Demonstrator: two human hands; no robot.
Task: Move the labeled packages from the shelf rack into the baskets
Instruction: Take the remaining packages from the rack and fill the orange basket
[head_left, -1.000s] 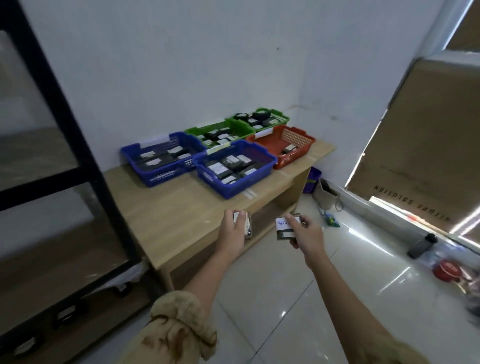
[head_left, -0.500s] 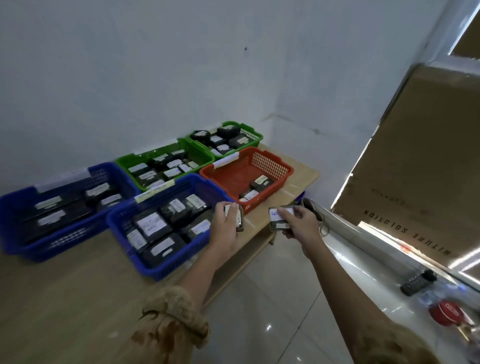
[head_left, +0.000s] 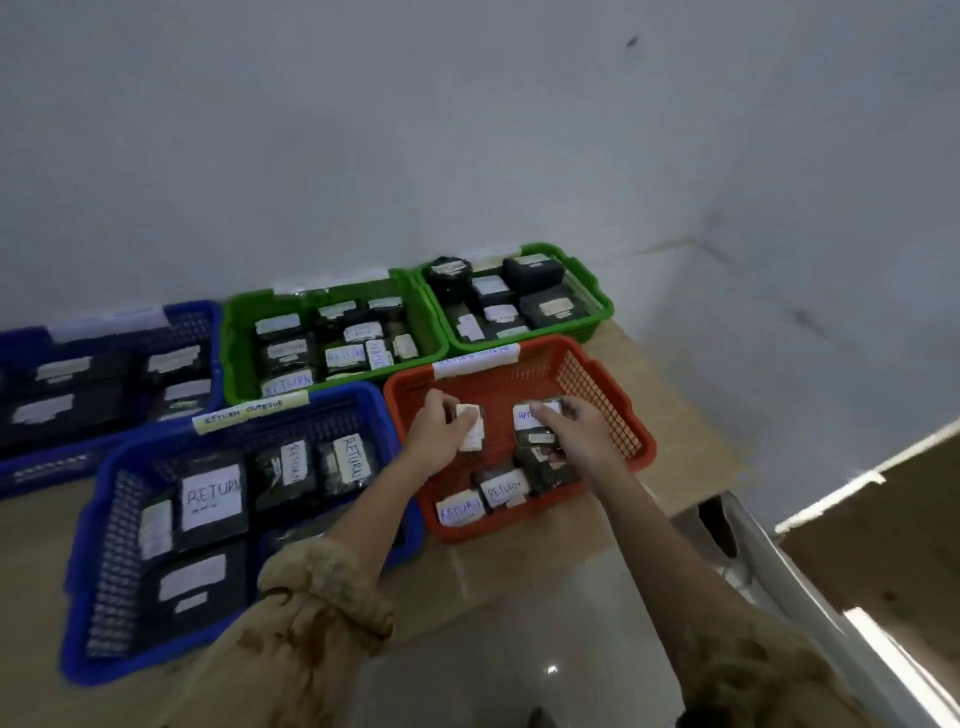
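Both hands are inside the red perforated plastic basket (head_left: 597, 384) at the right end of the wooden worktop (head_left: 685, 462): the left hand (head_left: 441, 434) is closed on a small dark package with a white label (head_left: 470, 427), and the right hand (head_left: 576, 431) is closed on a second dark, white-labelled package (head_left: 535, 418) marked in blue. Each package sits directly above the basket floor, long axis running away from the person. The drop looks straight down, the right one over packages already lying there (head_left: 498, 491).
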